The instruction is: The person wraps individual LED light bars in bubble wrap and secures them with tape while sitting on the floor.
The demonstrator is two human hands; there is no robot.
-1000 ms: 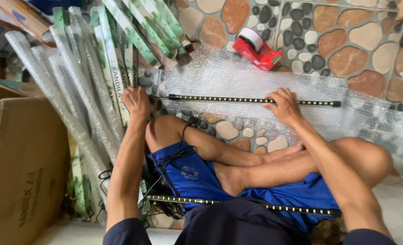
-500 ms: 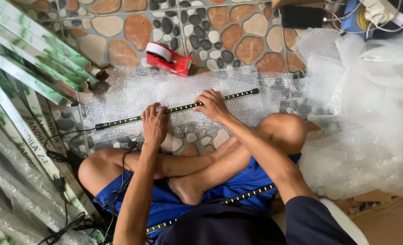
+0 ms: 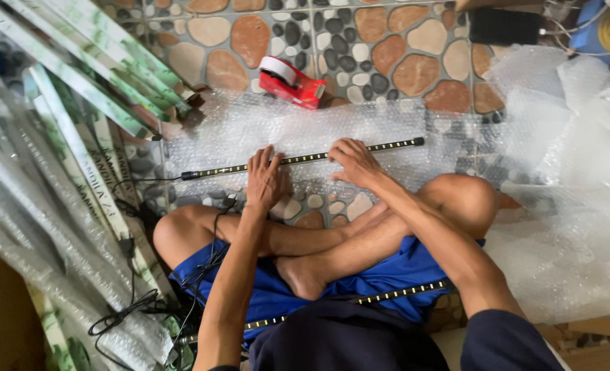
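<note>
Both hands pressed flat, left hand [image 3: 266, 180] and right hand [image 3: 352, 162], fingers spread on a thin black light bar [image 3: 303, 158] lying across crinkly clear bubble wrap [image 3: 284, 127] on pebbled floor.

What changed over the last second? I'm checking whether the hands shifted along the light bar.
Both hands slid inward along the LED light bar: the left hand and right hand now press near its middle, close together. The bar stays on the bubble wrap, the red tape dispenser beyond it.
</note>
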